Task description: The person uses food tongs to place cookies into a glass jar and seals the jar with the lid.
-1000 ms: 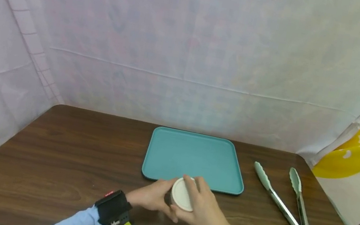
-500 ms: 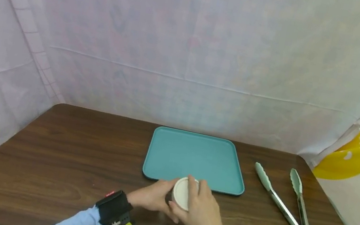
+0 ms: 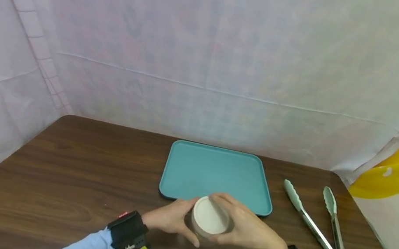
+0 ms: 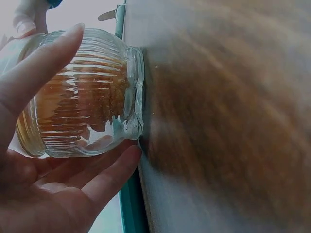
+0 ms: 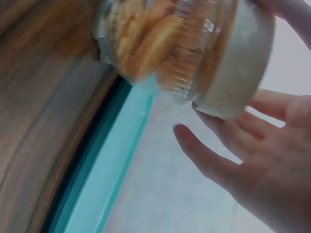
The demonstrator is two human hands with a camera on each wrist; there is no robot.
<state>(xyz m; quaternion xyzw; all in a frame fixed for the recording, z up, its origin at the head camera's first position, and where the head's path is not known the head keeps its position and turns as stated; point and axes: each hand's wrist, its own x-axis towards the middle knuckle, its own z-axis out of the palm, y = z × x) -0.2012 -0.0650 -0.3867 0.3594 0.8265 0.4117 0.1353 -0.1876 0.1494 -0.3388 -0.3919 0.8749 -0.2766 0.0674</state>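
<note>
A person's left hand [image 3: 170, 217] cups the ribbed glass body of a small jar [image 3: 208, 222], its fingers [image 4: 106, 174] curled under and around the bulging wall, while the right hand [image 3: 249, 229] closes its fingers over the rim of the jar's white lid [image 3: 210, 216]. In the right wrist view the lower fingers [image 5: 206, 156] are spread and partly clear of the lid, so that grip looks light rather than clamped. The jar sits between both hands just above the brown wooden table [image 3: 65, 181], at the near edge of a teal tray [image 3: 218, 174], and is slightly tilted in the wrist views.

The jar is stiff, ribbed glass holding pale, tan-coloured contents [image 5: 146, 39]; what they are cannot be told. It likely carries modest weight, and the glass would probably crack or chip if dropped on the hard tabletop. The ridges should give the fingers some purchase, though smooth glass can slip in a loose hold. The widest part of the body looks the surest place to hold, with the lid's edge taken separately by the other hand.

Metal tongs [image 3: 319, 228] with pale green tips lie well apart to the right on the table.
</note>
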